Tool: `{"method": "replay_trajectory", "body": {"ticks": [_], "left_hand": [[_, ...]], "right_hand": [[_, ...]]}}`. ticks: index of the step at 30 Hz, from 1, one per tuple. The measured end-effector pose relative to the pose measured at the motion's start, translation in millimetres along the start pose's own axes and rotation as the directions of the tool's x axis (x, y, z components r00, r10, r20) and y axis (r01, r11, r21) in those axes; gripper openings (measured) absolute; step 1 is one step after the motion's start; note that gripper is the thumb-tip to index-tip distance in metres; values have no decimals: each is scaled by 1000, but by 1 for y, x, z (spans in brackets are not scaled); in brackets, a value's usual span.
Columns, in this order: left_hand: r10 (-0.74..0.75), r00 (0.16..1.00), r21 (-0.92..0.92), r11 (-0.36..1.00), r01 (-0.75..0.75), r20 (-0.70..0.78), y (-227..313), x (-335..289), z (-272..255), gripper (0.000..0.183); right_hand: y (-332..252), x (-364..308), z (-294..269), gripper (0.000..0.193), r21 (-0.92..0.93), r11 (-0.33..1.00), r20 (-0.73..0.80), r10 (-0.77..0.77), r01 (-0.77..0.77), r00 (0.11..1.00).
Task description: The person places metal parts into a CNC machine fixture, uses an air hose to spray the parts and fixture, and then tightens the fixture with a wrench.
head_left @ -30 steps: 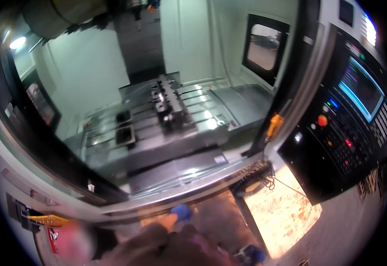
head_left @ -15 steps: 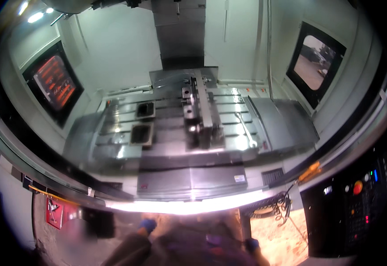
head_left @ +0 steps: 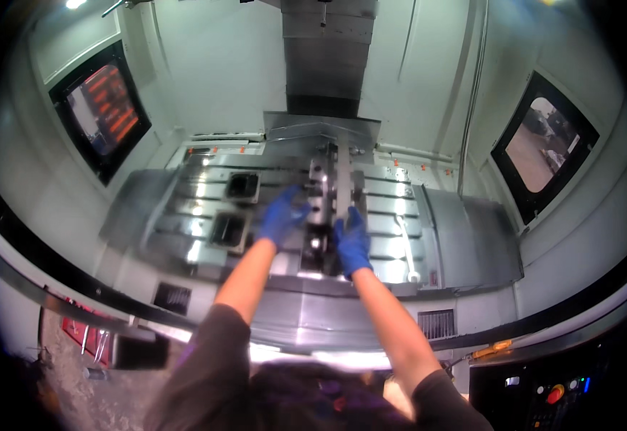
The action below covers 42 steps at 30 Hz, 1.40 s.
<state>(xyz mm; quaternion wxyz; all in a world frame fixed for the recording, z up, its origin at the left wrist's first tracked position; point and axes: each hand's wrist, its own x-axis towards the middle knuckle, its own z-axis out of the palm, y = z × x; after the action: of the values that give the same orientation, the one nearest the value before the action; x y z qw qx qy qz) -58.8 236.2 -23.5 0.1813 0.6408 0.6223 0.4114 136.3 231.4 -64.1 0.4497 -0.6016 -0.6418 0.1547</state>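
Both my hands, in blue gloves, reach over the slotted metal table of a milling machine. A long pale metal bar stands in a row of dark clamping blocks at the middle of the table. My left hand is just left of the blocks, its fingers spread and slightly blurred. At the bar's near end is my right hand, fingers apart and stretched forward; whether they touch the bar I cannot tell. Neither hand visibly holds anything.
A wrench lies on the table to the right. Two square, dark-centred blocks sit at the left. The machine's front sill runs before me. A control panel with a red knob is at lower right, a red tray at lower left.
My hands were low beside my body, outside the machine. Now both arms stretch forward over the table to the bar and clamping blocks. The view has shifted.
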Motion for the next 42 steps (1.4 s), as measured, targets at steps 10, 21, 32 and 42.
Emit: {"method": "replay_trajectory", "body": {"ticks": [10, 21, 32, 42], "left_hand": [[-84, 929, 279, 960, -21, 361, -102, 164, 83, 56], [-38, 869, 325, 935, -144, 493, -95, 193, 96, 37], [-158, 940, -640, 698, 322, 301, -153, 196, 71, 44], [-238, 814, -797, 188, 574, 530, -220, 231, 187, 68]], "right_hand": [[-11, 9, 34, 52, -275, 960, 24, -45, 50, 999], [-26, 17, 29, 48, -259, 963, 60, -60, 73, 996], [-30, 20, 24, 43, -234, 969, 134, -52, 82, 990], [-22, 23, 35, 51, -45, 999, 154, -19, 26, 988]]}}
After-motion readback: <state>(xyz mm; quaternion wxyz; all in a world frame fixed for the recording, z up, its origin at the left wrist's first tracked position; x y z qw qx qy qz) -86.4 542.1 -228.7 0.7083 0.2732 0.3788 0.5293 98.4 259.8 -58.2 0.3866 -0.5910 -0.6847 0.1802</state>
